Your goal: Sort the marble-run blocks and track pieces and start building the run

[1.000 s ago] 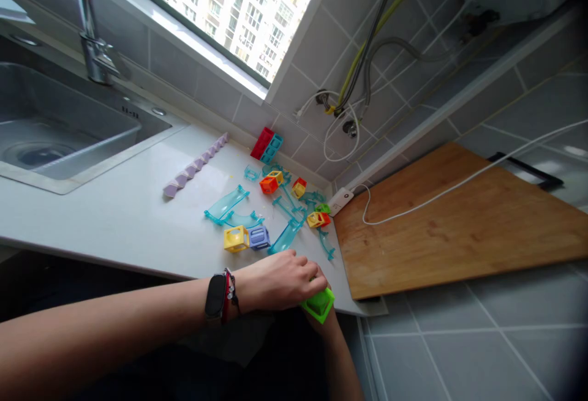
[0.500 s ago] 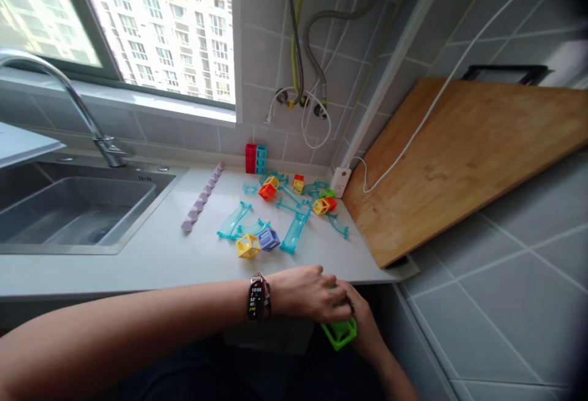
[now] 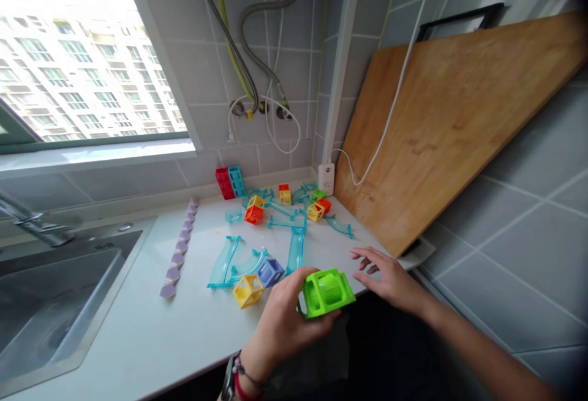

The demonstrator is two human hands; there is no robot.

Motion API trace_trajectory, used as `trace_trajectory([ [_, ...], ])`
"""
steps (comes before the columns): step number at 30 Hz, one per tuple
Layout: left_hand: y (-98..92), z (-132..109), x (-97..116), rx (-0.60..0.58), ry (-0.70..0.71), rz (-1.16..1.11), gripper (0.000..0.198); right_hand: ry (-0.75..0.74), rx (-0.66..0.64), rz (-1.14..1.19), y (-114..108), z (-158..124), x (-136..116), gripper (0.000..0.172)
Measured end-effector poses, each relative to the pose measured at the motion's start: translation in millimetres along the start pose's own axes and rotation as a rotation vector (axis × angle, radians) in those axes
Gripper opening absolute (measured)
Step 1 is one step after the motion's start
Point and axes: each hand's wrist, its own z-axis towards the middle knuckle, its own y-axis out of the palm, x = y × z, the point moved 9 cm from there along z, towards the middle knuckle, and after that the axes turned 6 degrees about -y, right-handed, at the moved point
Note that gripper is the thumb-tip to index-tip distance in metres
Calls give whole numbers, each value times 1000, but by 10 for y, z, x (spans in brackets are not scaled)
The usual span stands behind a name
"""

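Observation:
My left hand grips a bright green hollow cube block at the front edge of the white counter. Just to its right, my right hand hovers with fingers spread and holds nothing. Just beyond the green block lie a yellow cube, a lilac-blue cube and clear teal curved track pieces. Farther back sit an orange cube, more yellow and red cubes and a red-and-teal block pair against the wall.
A steel sink and tap fill the left. A row of lilac pieces runs across the counter. A large wooden board leans on the right wall, with a white plug and cable in front. Hoses hang on the tiled wall.
The view swung from a tilted look to a level one. Both hands held the green block below the counter edge; now the left hand alone holds it up and the right hand has let go.

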Motion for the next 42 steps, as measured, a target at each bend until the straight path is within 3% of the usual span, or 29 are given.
trace_trajectory([
  [4, -270, -190, -255, 22, -24, 81, 56, -8, -42, -193, -66, 695, 44, 35],
  [7, -488, -254, -365, 89, -62, 135, 53, 88, -64, -413, 0, 1348, 201, 27],
  [10, -583, -288, -424, 82, -103, 166, 49, 153, -52, -497, 108, 1937, 355, 25],
  [15, -668, -333, -452, 75, -108, 177, 47, 266, -45, -625, 228, 2493, 638, 27],
  [20, -736, -342, -517, 113, -93, 239, 49, 344, -66, -691, 310, 2646, 848, 28],
  [32, -708, -319, -605, 73, -160, 244, 47, 412, -47, -718, 488, 2659, 1087, 26],
  [37, -660, -293, -640, 65, -160, 223, 50, 287, 28, -670, 452, 2677, 1092, 12],
  [42, -650, -274, -620, 71, -146, 180, 52, 74, 145, -573, 429, 2615, 1029, 10],
])
